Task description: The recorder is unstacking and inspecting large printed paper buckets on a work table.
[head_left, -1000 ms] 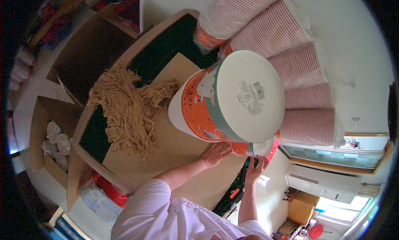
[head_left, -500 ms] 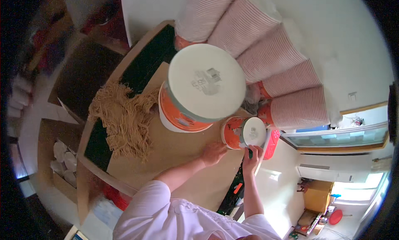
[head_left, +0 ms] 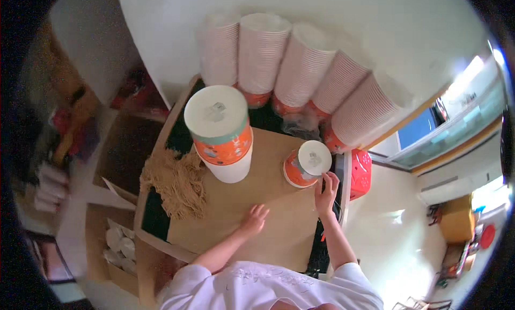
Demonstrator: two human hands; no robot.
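A small orange paper tub [head_left: 300, 169] with a white base stands upside down on the brown cardboard sheet [head_left: 279, 213]. At its right side is my right hand [head_left: 326, 194], its bent fingertips against or very near the tub's edge and the thumb apart. My left hand [head_left: 254, 220] hovers over or rests on the cardboard, fingers spread, holding nothing. Farther left rises a taller stack of upside-down paper tubs [head_left: 222, 141], orange and green above and white below. Beside that stack lies a heap of tan shredded paper strips [head_left: 177, 186].
Tall wrapped stacks of paper tubs [head_left: 263, 55] line the wall behind the table. Crumpled clear plastic [head_left: 300, 126] lies before them. A red plastic stool [head_left: 360, 173] stands off the table's right edge. Open cardboard boxes [head_left: 110, 256] sit on the left.
My left hand has drawn back from the small tub toward the near left, its fingers opening out. The right hand stays by the tub. The whole view has shifted and tilted.
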